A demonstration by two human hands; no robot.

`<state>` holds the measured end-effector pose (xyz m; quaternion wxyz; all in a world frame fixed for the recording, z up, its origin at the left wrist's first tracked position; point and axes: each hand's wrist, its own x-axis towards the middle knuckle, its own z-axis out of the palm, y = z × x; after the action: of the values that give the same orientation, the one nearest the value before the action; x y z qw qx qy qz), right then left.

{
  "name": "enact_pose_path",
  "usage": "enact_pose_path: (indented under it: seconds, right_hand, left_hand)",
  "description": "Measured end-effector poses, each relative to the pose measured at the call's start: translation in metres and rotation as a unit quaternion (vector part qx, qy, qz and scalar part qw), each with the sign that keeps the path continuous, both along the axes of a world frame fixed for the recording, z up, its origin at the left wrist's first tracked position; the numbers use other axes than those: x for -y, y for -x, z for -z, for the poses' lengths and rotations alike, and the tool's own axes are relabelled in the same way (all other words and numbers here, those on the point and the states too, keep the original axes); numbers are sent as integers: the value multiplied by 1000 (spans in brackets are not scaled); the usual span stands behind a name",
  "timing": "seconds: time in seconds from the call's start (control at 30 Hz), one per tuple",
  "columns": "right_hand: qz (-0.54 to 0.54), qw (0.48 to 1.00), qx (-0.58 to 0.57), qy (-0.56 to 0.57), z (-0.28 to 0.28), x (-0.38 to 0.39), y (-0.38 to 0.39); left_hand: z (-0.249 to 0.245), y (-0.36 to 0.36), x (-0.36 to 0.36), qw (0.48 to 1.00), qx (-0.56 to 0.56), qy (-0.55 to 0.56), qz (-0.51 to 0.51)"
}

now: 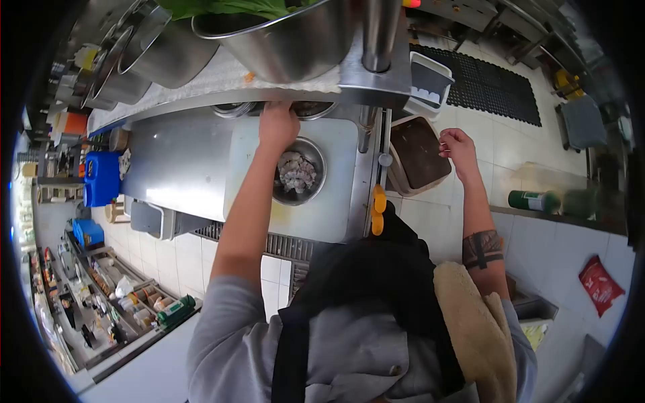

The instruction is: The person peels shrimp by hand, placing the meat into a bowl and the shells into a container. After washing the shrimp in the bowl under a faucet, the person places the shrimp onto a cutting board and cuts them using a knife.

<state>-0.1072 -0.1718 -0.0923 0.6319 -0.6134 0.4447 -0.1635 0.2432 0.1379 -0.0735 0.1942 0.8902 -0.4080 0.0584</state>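
Observation:
My left hand (279,127) reaches to the far side of the cutting board, its fingers partly hidden under the shelf edge beside metal containers (313,109). Just below it, a round steel bowl (321,162) holds a heap of pale, greyish, wet pieces (295,172) that look like raw seafood. The bowl rests on a white cutting board (339,215). Out to the right, my right hand (458,151) is raised at the rim of a brown rectangular bin (420,154). Its fingers are curled together; whether anything small is between them is not visible.
Overhead, a shelf (222,104) carries a large steel pot (282,50) with green leaves. Yellow handles (378,209) stick out at the counter's right edge. A blue jerrycan (101,178) stands to the left. A black mat (477,80) lies on the tiled floor.

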Motion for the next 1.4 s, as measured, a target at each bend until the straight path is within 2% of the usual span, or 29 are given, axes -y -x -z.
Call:
enact_pose_path:
  seconds: [0.07, 0.1, 0.17, 0.23, 0.3, 0.33, 0.37, 0.5, 0.57, 0.63, 0.7, 0.77, 0.83, 0.97, 1.0, 1.03, 1.07, 1.1, 1.17, 1.23, 1.3, 1.37, 1.4]
  right_hand:
    - [0, 1000, -12, 10, -10, -19, 5]
    - [-9, 1000, -20, 15, -16, -28, 9]
    - [-3, 999, -23, 23, -26, -46, 22]
    - [-16, 998, -48, 23, -28, -60, 36]
    - [2, 999, -50, 16, -28, -75, 49]
    - [9, 998, -54, 14, -29, -82, 54]
    - [15, 998, -57, 14, -29, -87, 57]
    - [27, 998, -49, 27, -31, -99, 61]
    - [26, 998, -37, 44, -30, -102, 61]
    - [12, 997, -7, 80, -35, -107, 53]
    - [-1, 993, 19, 116, -51, -119, 38]
    - [-86, 937, 81, 329, -86, -138, 12]
    - [-125, 870, 120, 462, -112, -149, -10]
    - [-170, 833, 141, 508, -121, -138, -26]
    - [-217, 872, 121, 421, -113, -130, -26]
    - [-261, 902, 100, 330, -108, -123, -23]
    - [-258, 920, 100, 279, -104, -116, -18]
    - [-258, 919, 101, 280, -99, -110, -13]
    - [-255, 937, 32, 237, -75, -97, -5]
    - [-243, 935, -2, 259, -52, -88, 3]
    - [-228, 931, -35, 282, -31, -78, 7]
    - [-272, 895, -179, 306, -12, -66, 11]
    - [-271, 895, -178, 305, -3, -63, 13]
  left_hand:
    - [40, -55, 32, 971, 105, -214, 7]
    - [58, -73, 40, 972, 106, -208, 20]
    - [84, -100, 54, 986, 111, -111, 56]
    - [86, -110, 62, 982, 143, -87, 87]
    - [88, -114, 65, 973, 116, -139, 141]
    - [68, -110, 72, 956, 51, -256, 133]
    - [50, -100, 70, 955, 52, -259, 138]
    - [-12, -67, 40, 969, 10, -215, 125]
    - [-21, -59, 12, 988, -93, -56, 108]
    - [-43, -38, -21, 974, -205, -12, 90]
    - [-92, 15, -39, 928, -360, -3, 100]
    - [-84, 58, -44, 875, -467, 81, 96]
    - [-111, 118, -27, 867, -483, 102, 61]
    - [-116, 188, 22, 903, -409, 86, 98]
    - [-115, 198, 33, 904, -407, 86, 100]
    - [-112, 206, 45, 926, -349, 88, 112]
    - [-109, 211, 56, 945, -290, 90, 123]
    - [-101, 214, 66, 945, -288, 90, 123]
    - [-80, 219, 85, 970, -175, 20, 165]
    - [-60, 229, 107, 975, -141, 1, 170]
    - [-42, 236, 128, 976, -112, -101, 158]
    - [-17, 245, 147, 970, -99, -138, 173]
    - [-1, 249, 156, 959, -70, -190, 197]
